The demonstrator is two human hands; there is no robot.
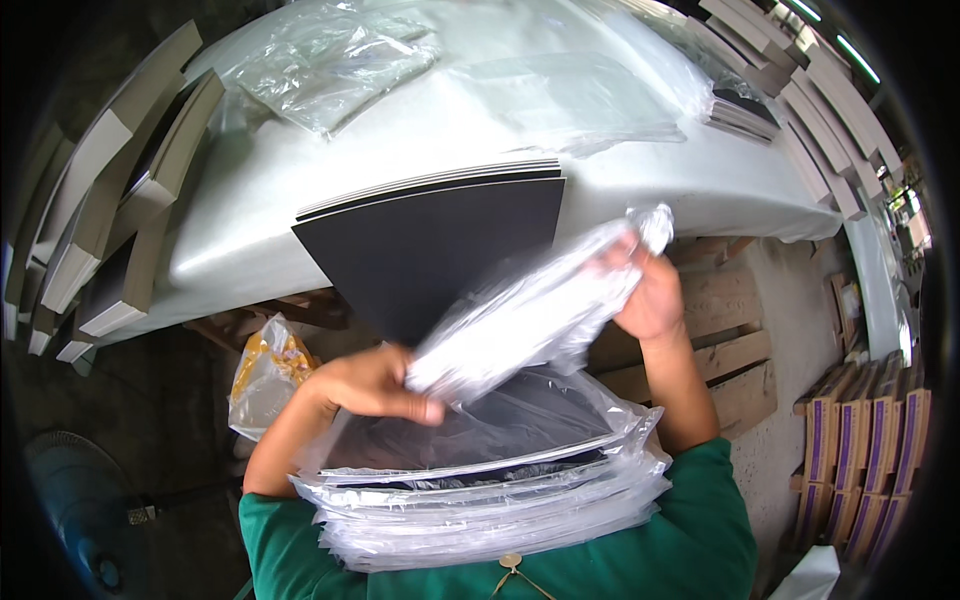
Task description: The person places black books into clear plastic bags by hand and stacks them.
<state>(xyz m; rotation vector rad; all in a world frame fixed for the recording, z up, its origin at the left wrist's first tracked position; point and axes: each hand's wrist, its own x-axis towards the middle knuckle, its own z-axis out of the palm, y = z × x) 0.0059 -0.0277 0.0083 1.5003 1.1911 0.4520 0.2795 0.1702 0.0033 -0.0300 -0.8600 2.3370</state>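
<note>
The left hand [375, 385] is closed over the lower end of a clear, crinkled plastic sleeve [530, 310], thumb and fingers pinching the film together. The right hand [648, 290] grips the upper end of the same sleeve, fingers curled around its bunched mouth. Held at both ends like this, the sleeve is stretched taut between the hands, probably to keep the slack film straight and manageable. Its long axis runs diagonally, from lower left near the person's chest up to the right, with the gathered tip pointing toward the table edge; it hangs in the air above the lap, touching nothing but the hands.

Directly beneath it, resting against the green shirt, lies a stack of dark flat boards wrapped in clear plastic [490, 500], within easy reach below the hands. Just beyond, a pile of bare black boards [440, 240] overhangs the edge of the white-covered table [250, 230], its corner pointing toward the person. Loose clear bags [330, 60] lie farther back on the table, and grey cardboard boxes [120, 200] stand at its left side.
</note>
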